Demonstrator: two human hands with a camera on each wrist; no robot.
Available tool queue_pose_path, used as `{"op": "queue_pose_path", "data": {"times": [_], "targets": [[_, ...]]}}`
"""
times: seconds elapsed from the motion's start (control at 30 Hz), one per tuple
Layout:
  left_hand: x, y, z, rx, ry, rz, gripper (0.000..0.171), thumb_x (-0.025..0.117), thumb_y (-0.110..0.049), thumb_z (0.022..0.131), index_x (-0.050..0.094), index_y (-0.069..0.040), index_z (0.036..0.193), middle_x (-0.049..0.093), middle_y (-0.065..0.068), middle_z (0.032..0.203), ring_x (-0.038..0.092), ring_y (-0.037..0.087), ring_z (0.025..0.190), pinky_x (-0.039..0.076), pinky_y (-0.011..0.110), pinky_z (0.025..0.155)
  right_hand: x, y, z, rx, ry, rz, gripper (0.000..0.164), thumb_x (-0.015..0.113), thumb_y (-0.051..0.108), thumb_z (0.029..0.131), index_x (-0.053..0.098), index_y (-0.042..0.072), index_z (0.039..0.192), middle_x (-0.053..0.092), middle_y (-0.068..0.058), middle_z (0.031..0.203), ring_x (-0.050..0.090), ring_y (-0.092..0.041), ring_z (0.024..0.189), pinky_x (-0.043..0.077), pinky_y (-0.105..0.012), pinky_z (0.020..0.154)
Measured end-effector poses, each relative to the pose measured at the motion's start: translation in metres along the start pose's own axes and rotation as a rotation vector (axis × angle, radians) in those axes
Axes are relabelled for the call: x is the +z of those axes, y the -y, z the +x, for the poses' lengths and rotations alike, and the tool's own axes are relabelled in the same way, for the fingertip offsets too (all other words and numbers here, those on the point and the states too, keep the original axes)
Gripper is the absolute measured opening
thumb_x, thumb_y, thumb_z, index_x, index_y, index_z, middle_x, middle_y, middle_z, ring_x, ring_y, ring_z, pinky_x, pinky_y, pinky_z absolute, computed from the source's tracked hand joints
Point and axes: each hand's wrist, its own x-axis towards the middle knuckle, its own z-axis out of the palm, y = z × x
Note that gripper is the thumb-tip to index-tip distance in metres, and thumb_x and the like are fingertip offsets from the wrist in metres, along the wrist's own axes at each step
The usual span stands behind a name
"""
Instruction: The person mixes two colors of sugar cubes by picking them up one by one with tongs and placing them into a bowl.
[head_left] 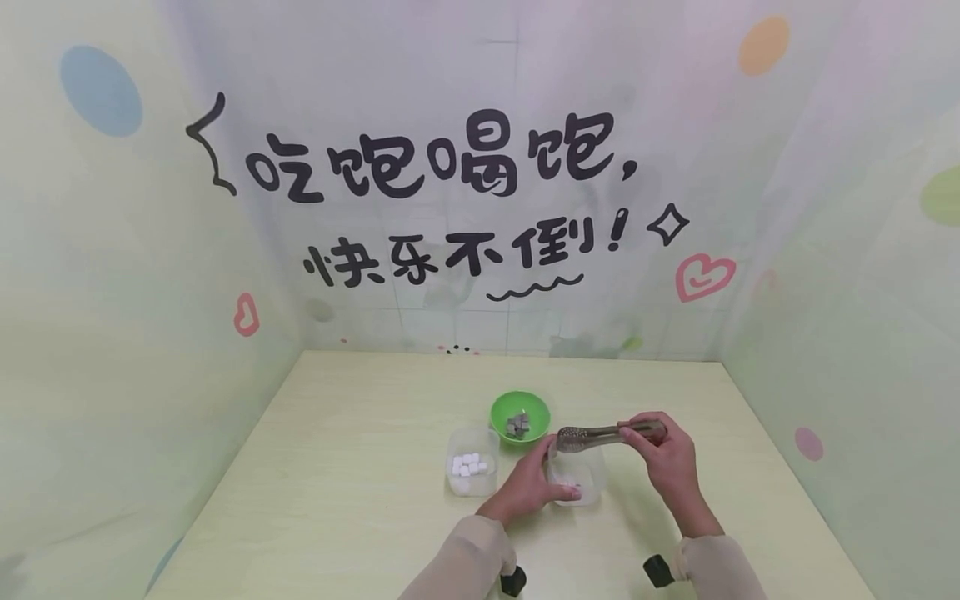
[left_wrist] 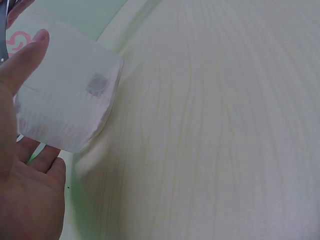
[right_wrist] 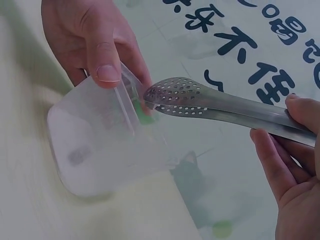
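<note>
The right hand (head_left: 667, 454) pinches metal tongs (head_left: 600, 435) between thumb and fingers near the handle end; the perforated heads of the tongs lie close together, at the rim of a clear container (head_left: 594, 479) and near the fingers of the left hand (head_left: 525, 487); that hand grips the container, thumb along the near wall and fingers round the far side; a blurred dark patch (right_wrist: 79, 155) shows at the container's base, too unclear to name; whether the container rests on the counter (head_left: 337, 467) or is slightly raised, I cannot tell.

Just beyond the left hand stands a green bowl (head_left: 519, 400) holding grey cubes (head_left: 517, 426); to the left of that hand, near the bowl, a second clear container (head_left: 474, 440) holds white cubes (head_left: 468, 465) clustered on its bottom; both stand on the pale wood-grained counter; pale sleeves (head_left: 467, 560) cover the forearms; behind the counter hangs a backdrop (head_left: 420, 67) with large dark characters, hearts and coloured dots.
</note>
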Motion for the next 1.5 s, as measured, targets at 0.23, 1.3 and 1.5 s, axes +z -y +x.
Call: {"op": "queue_pose_path", "data": {"times": [0.23,1.3,1.5], "targets": [[0.001,-0.001,-0.001,-0.01,-0.004,0.006,0.095,0.087,-0.034,0.071,0.034,-0.024,0.149,0.043,0.005,0.149,0.036,0.03,0.137,0.028,0.05,0.112,0.003,0.007,0.003,0.008,-0.03,0.038,0.016,0.071,-0.006,0.084,0.062,-0.01,0.097,0.07,-0.024,0.094,0.066,-0.004,0.073,0.053,-0.016,0.065],[-0.003,-0.004,-0.002,-0.004,0.002,0.023,0.093,0.086,-0.035,0.073,0.035,-0.017,0.149,0.047,0.005,0.143,0.042,0.029,0.132,0.034,0.048,0.109,0.028,0.02,0.026,-0.055,-0.052,0.11,0.018,0.071,-0.006,0.084,0.061,-0.013,0.098,0.069,-0.028,0.095,0.066,-0.006,0.074,0.053,-0.016,0.066],[-0.003,-0.006,-0.004,0.0,0.006,0.025,0.094,0.086,-0.034,0.073,0.035,-0.014,0.149,0.047,0.008,0.143,0.042,0.031,0.132,0.033,0.05,0.11,0.032,0.017,0.028,-0.041,-0.055,0.154,0.018,0.071,-0.007,0.083,0.062,-0.013,0.097,0.069,-0.028,0.094,0.066,-0.007,0.072,0.054,-0.017,0.065]]}}
